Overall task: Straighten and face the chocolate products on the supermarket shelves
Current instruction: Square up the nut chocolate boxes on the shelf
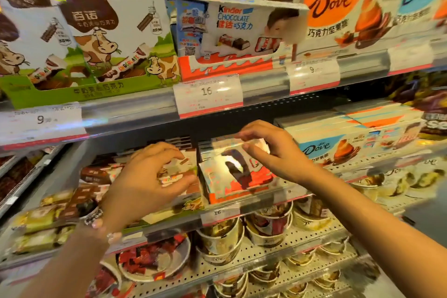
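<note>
On the middle shelf a white and red Kinder chocolate box (232, 176) leans back at the front rail. My right hand (273, 152) is at its upper right corner, thumb on the front face and fingers curled over the top edge. To its left lies a white cow-print milk chocolate box (180, 172). My left hand (145, 181) grips that box, fingers over the top and thumb under its front. The view is blurred, so the exact contact is hard to read.
The top shelf holds cow-print display boxes (96, 38), Kinder boxes (232, 29) and Dove boxes (350, 12) behind price tags (208, 94). More Dove boxes (343, 145) lie to the right of my hands. Tubs of chocolate (220, 239) fill the perforated shelf below.
</note>
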Motion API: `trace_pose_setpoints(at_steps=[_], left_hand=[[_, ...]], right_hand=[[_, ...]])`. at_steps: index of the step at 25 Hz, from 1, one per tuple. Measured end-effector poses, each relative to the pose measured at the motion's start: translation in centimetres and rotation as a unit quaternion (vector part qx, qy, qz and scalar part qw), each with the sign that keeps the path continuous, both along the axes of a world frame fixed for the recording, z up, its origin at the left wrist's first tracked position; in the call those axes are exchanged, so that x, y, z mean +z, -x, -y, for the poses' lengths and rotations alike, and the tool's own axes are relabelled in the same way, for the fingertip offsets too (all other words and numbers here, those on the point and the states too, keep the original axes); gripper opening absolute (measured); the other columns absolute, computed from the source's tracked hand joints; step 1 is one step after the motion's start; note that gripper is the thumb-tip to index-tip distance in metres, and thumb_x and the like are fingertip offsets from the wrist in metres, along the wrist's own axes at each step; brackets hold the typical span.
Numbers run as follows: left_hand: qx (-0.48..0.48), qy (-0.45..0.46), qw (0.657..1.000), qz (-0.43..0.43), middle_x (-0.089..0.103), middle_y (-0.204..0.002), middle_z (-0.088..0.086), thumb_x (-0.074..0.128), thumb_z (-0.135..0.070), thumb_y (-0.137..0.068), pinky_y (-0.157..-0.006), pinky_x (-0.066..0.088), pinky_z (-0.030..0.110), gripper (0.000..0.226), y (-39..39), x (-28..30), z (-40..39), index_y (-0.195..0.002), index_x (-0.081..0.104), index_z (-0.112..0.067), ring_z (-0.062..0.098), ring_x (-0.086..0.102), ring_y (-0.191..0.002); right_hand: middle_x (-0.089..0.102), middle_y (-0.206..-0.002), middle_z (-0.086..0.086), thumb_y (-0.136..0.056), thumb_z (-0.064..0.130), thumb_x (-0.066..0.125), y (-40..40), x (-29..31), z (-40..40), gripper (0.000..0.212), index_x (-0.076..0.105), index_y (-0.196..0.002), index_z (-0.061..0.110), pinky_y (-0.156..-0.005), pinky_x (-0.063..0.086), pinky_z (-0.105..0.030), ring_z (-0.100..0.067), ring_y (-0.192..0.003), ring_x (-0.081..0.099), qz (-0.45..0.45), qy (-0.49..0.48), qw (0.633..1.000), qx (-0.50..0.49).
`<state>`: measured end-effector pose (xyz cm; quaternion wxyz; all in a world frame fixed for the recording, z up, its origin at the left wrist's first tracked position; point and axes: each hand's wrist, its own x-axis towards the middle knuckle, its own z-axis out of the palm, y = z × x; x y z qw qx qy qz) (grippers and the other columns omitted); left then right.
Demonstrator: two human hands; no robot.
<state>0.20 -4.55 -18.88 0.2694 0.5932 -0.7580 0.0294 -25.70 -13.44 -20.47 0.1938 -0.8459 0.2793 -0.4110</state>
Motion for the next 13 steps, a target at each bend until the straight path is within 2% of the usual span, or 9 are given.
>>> trace_pose_setpoints(at_steps=[4, 7, 9, 11, 13], left_hand=[[-0.074, -0.021, 0.997, -0.009, 0.06, -0.098, -0.013, 0.041, -0.065, -0.069, -0.084, 0.049, 0.032, 0.057, 7.2, 0.2, 4.6, -0.099, 0.066, -0.024, 0.007, 0.057, -0.094], [-0.105, -0.028, 0.994, -0.018, 0.062, -0.091, -0.012, 0.042, -0.062, -0.07, -0.079, 0.049, 0.027, 0.054, 13.4, 0.4, 7.4, -0.094, 0.068, -0.021, 0.005, 0.059, -0.086], [-0.113, -0.032, 0.993, -0.032, 0.063, -0.089, -0.007, 0.05, -0.055, -0.072, -0.076, 0.046, 0.021, 0.048, 17.9, 0.3, 9.3, -0.092, 0.069, -0.017, 0.008, 0.06, -0.084], [-0.124, -0.036, 0.991, -0.032, 0.063, -0.093, -0.004, 0.057, -0.05, -0.071, -0.079, 0.044, 0.019, 0.042, 22.1, -0.1, 11.3, -0.092, 0.069, -0.015, 0.01, 0.06, -0.088], [-0.129, -0.036, 0.991, -0.02, 0.062, -0.104, -0.004, 0.064, -0.051, -0.07, -0.088, 0.043, 0.025, 0.043, 25.1, -0.8, 13.3, -0.095, 0.069, -0.015, 0.009, 0.056, -0.098]], right_hand=[[0.058, -0.096, 0.011, -0.086, 0.023, 0.054, 9.7, 0.0, 2.4, 0.017, 0.064, -0.1, 0.023, -0.078, 0.04, -0.007, 0.002, -0.096, 0.054, -0.017, -0.004, 0.997, -0.069], [0.058, -0.089, 0.012, -0.082, 0.022, 0.056, 16.9, -0.2, 4.5, 0.02, 0.067, -0.098, 0.014, -0.075, 0.037, -0.003, 0.009, -0.087, 0.054, -0.037, 0.005, 0.994, -0.102], [0.06, -0.086, 0.007, -0.08, 0.022, 0.056, 21.8, -0.3, 6.5, 0.022, 0.067, -0.095, 0.012, -0.072, 0.036, -0.004, 0.006, -0.082, 0.054, -0.071, 0.004, 0.989, -0.128], [0.061, -0.087, 0.003, -0.076, 0.021, 0.058, 26.4, -0.1, 8.3, 0.018, 0.068, -0.09, 0.014, -0.07, 0.035, -0.008, -0.001, -0.08, 0.053, -0.119, 0.014, 0.983, -0.138], [0.06, -0.093, 0.001, -0.074, 0.017, 0.067, 29.8, -0.3, 10.1, 0.016, 0.069, -0.09, 0.017, -0.076, 0.039, -0.017, -0.009, -0.087, 0.055, -0.198, 0.041, 0.971, -0.126]])
